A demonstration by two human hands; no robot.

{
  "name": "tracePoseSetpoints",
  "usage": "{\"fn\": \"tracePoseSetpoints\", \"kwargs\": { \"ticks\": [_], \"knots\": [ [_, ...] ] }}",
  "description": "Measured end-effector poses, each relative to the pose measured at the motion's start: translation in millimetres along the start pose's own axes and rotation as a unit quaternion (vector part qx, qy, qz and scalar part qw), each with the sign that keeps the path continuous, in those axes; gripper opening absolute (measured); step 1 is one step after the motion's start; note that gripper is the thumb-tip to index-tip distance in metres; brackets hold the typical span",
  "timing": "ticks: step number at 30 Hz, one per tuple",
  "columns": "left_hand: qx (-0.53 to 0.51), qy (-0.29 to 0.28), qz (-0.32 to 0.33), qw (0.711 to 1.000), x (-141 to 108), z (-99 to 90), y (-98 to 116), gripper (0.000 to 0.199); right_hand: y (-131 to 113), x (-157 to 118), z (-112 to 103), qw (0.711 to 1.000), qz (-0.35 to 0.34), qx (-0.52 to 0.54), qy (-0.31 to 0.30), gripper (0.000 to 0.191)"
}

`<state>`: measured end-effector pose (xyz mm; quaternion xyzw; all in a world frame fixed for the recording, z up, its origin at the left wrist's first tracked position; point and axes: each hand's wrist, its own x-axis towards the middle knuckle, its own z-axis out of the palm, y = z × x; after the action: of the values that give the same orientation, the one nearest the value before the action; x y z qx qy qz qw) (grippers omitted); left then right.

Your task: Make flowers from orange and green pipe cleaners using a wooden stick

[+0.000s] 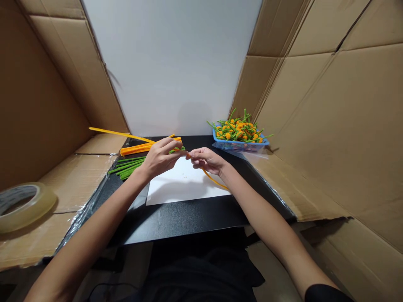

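In the head view, my left hand [162,155] grips a green piece [180,149] while my right hand [208,160] pinches an orange strip [215,181], fingertips nearly meeting above white paper [185,192], probably for steadiness; green stems [127,168] lie leftward, seemingly within reach.

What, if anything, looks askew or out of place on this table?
One orange stem juts past the orange bundle at a different angle; whether it's held is unclear. Tiny specks mark the otherwise plain white sheet.

tape roll [45,203] — left, on cardboard ledge [80,182] | white panel [173,63] — upright, back
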<state>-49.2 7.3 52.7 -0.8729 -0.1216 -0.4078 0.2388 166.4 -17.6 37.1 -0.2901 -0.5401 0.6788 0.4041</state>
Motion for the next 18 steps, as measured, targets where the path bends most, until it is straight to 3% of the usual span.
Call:
{"fn": "tracePoseSetpoints", "kwargs": {
  "ticks": [6,14,18],
  "knots": [
    [0.013,0.018,0.041,0.999,-4.0,4.6,0.2,0.014,3.3,1.7,-7.5,0.999,0.043,0.008,-0.012,0.026],
    [0.023,-0.017,0.036,0.999,-6.5,10.1,0.9,0.014,3.1,3.6,-7.9,0.988,-0.048,-0.145,0.030,0.034],
    [0.027,-0.059,0.023,0.998,-6.7,11.3,3.2,0.018,2.6,2.2,-6.2,0.957,-0.092,-0.267,0.060,0.028]
  ]
}}
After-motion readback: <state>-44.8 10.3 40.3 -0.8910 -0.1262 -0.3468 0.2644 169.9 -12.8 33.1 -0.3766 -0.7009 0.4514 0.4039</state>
